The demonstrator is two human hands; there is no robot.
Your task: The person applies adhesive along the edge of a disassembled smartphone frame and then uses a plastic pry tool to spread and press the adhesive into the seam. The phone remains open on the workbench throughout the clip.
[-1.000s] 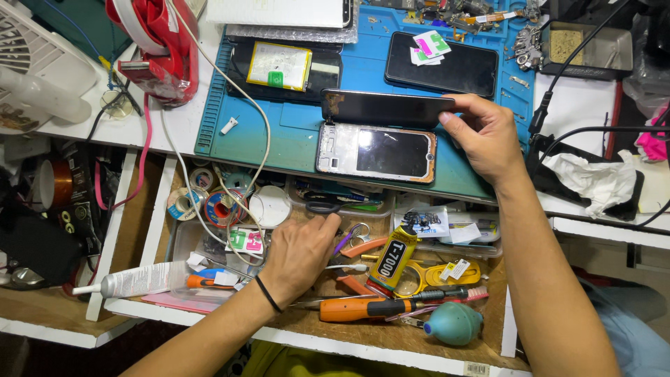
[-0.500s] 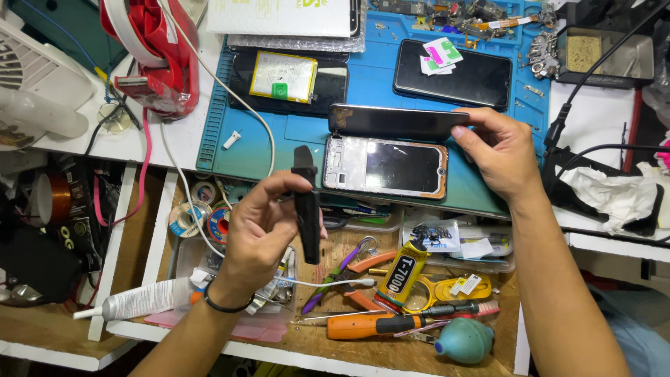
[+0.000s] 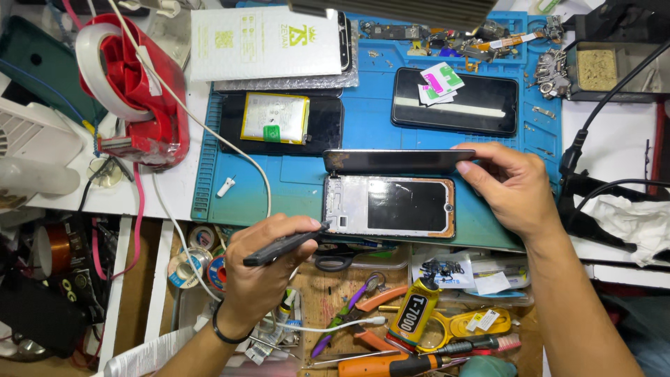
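My left hand (image 3: 262,269) grips a slim black tool (image 3: 286,244), its tip pointing at the lower left corner of an open phone frame (image 3: 389,205) lying on the blue work mat (image 3: 300,178). My right hand (image 3: 513,188) holds the dark phone screen panel (image 3: 398,160) tilted up on its edge just behind that frame, fingertips on its right end.
A battery on a black phone (image 3: 276,119), another dark phone with stickers (image 3: 457,101) and a white box (image 3: 265,42) lie further back. A red tape dispenser (image 3: 132,98) stands left. The open drawer holds a yellow glue bottle (image 3: 413,314), pliers, screwdrivers and tape rolls (image 3: 199,258).
My left hand came up out of the drawer holding the black tool, turned it from upright to nearly level and brought its tip toward the phone frame. The right hand stays on the screen panel.
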